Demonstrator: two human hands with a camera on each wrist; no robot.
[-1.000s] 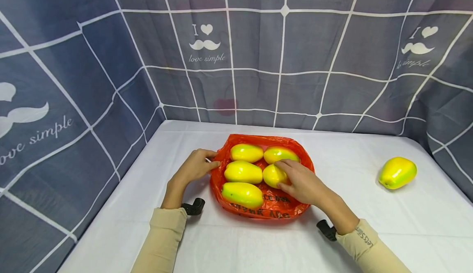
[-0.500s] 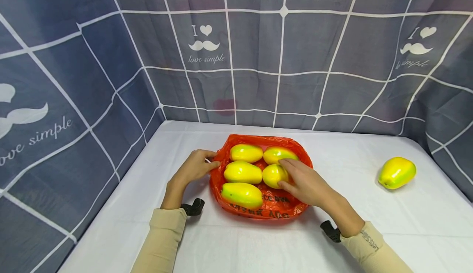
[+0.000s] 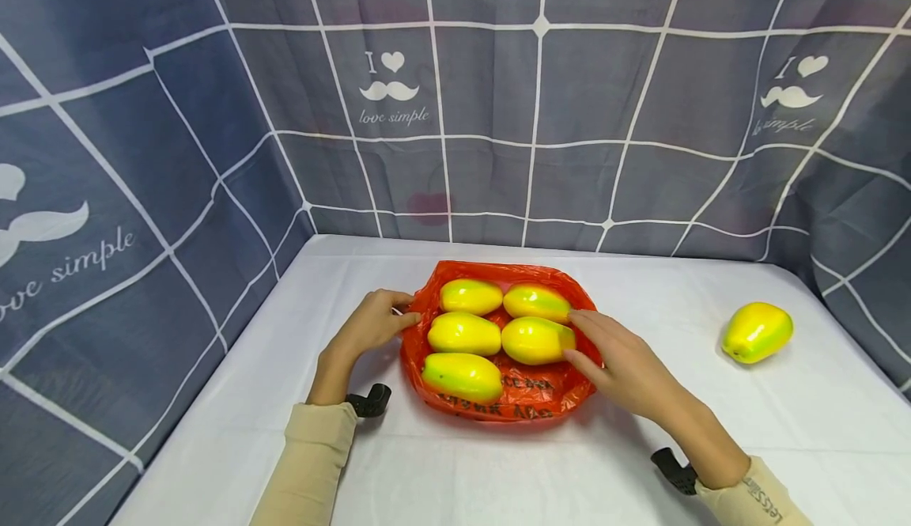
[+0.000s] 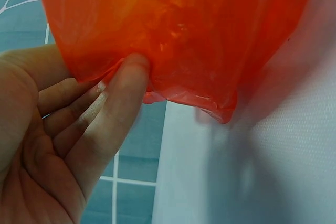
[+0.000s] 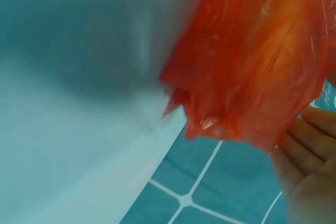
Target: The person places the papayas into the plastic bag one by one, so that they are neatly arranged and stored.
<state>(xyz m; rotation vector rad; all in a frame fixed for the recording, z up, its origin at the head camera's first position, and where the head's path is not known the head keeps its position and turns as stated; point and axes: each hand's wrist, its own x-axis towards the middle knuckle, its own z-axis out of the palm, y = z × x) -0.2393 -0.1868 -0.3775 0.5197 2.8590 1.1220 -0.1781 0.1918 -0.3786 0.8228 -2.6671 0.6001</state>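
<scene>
A red plastic bag (image 3: 530, 409) lies spread wide on the table, its mouth facing up. Inside it sit several glossy, oblong yellow-green fruits that look like papayas, among them a front-left fruit (image 3: 463, 377) and a right-hand fruit (image 3: 537, 341). My left hand (image 3: 372, 322) pinches the bag's left rim between thumb and fingers, as the left wrist view shows with the bag's film (image 4: 173, 35). My right hand (image 3: 626, 360) is over the bag's right rim, fingers extended and thumb apart, beside the right-hand fruit. In the right wrist view its fingers (image 5: 310, 140) are near the red film.
One more yellow-green fruit (image 3: 757, 332) lies alone on the white tablecloth (image 3: 683, 297) at the right. A grey curtain (image 3: 491, 170) with white lines rises behind the table and along its left and right sides.
My right hand has let go of the right-hand fruit and drawn back to the right, uncovering it in the bag. My left hand keeps its pinch on the rim.
</scene>
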